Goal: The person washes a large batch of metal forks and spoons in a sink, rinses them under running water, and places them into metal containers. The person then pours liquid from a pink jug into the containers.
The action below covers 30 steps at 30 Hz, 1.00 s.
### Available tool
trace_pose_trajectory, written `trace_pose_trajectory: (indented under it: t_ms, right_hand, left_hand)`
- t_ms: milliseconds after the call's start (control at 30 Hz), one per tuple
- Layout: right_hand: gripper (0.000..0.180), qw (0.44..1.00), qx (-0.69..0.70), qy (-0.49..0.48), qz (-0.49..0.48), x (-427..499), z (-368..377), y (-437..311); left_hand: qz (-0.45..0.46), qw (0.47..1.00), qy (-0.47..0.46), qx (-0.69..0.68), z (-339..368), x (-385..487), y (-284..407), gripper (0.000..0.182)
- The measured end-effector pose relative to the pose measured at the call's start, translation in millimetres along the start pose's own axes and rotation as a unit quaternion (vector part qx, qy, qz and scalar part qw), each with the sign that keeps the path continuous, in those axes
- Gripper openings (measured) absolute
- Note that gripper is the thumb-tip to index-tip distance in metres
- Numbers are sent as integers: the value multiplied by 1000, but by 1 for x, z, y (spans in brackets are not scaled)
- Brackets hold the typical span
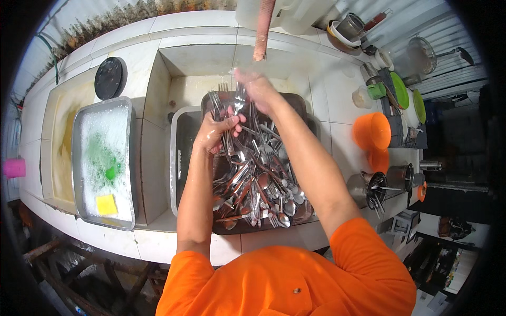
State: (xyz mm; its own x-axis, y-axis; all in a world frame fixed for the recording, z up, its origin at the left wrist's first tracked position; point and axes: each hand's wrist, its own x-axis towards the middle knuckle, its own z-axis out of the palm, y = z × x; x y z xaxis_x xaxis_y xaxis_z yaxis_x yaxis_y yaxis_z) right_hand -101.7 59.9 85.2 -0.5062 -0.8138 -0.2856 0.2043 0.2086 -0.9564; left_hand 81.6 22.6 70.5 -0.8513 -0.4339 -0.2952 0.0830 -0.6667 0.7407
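Several metal forks (216, 102) are gripped in my left hand (215, 128), their tines pointing up and away from me. My right hand (255, 89) is blurred just below the end of a pink hose (264, 35), with water splashing about it. It is closed around a fork (239, 98), whose lower part comes close to my left fingers. Beneath both hands a dark tray (302, 104) holds a heap of spoons, forks and other cutlery (261, 181). This tray lies partly over a grey basin (174, 158) in the tiled sink.
To the left, a metal tray (132, 166) holds suds and a yellow sponge (106, 204). A black round lid (108, 78) lies behind it. Along the right counter stand orange tubs (371, 130), a metal pot with utensils (377, 191) and a dark rack (391, 102) with green plates.
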Motion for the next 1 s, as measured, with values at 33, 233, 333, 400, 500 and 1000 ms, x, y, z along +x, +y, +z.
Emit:
trace_pose_trajectory:
  t_ms: [33, 233, 333, 400, 500, 1000]
  right_hand:
    - [40, 996, 5, 60, -66, 9, 1, -7]
    - [36, 889, -450, 64, -48, -37, 3, -125]
    - [27, 837, -443, -98, -306, -10, -7, -34]
    - [26, 850, -488, -101, -173, -32, 13, -42]
    - [22, 794, -551, -65, -249, -35, -1, -42]
    - [11, 881, -239, 147, -381, 13, 45, 8]
  left_hand:
    - [-4, 1000, -6, 7, -5, -2, -1, 25]
    - [-22, 999, 15, 18, -22, 16, -11, 18]
    - [-50, 995, -36, 84, -13, 39, 1, 14]
    - [-66, 991, -51, 105, -13, 45, 8, 14]
    - [-66, 990, -101, 75, 3, 46, 14, 9]
    - [-13, 974, 171, 150, 11, 35, -16, 18]
